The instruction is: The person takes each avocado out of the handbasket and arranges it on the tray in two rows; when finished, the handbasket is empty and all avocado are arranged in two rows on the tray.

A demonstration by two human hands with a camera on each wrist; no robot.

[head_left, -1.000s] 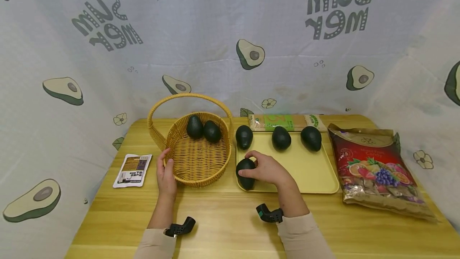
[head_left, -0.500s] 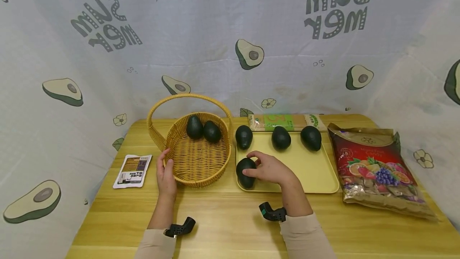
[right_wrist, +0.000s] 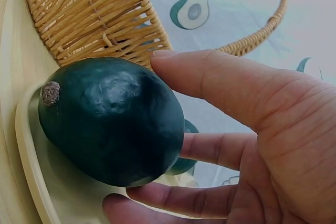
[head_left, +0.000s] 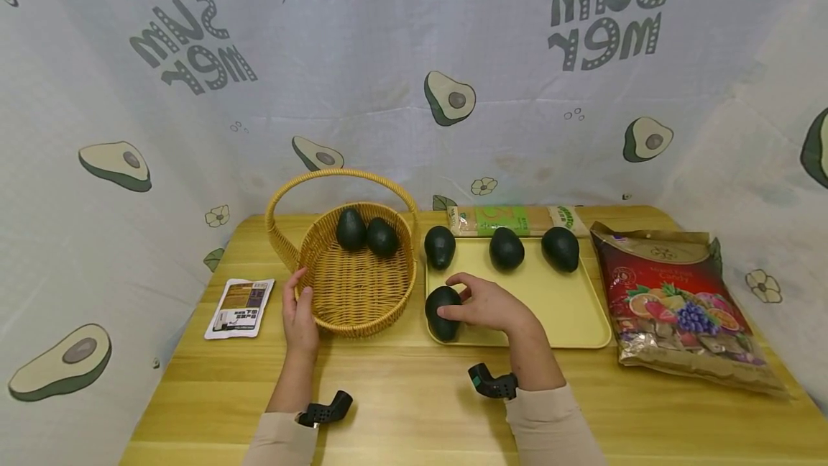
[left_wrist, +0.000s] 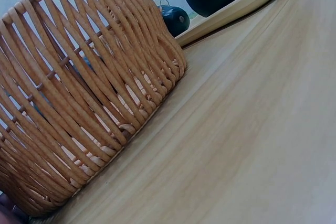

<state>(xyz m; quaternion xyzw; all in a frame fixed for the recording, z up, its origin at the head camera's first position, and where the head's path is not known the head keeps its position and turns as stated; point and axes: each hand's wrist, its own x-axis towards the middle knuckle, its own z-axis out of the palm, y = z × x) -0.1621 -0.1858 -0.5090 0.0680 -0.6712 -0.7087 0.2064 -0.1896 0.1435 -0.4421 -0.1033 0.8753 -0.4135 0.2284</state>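
My right hand [head_left: 488, 305] holds a dark green avocado [head_left: 443, 313] at the front left corner of the yellow tray [head_left: 524, 308]. Its thumb lies on the near side and the fingers reach round the far side; in the right wrist view the avocado [right_wrist: 110, 121] shows its brown stem end. My left hand [head_left: 300, 318] touches the left side of the yellow wicker basket [head_left: 359, 290], fingers fairly straight at the rim. Two avocados lie inside the basket at the back. In the left wrist view the woven wall [left_wrist: 89, 77] fills the left, with that hand almost out of sight.
Along the tray's back edge sit an avocado [head_left: 440, 247], a middle one [head_left: 507, 249] and a right one [head_left: 560, 249]. Behind lies a noodle packet [head_left: 514, 221]. A candy bag [head_left: 679, 308] stands right, a white pouch [head_left: 239, 308] left. The basket's handle [head_left: 343, 172] arches up.
My right hand has shifted slightly to the right, its thumb now a little farther right on the avocado, which has hardly moved. The left hand and the basket stay in place.
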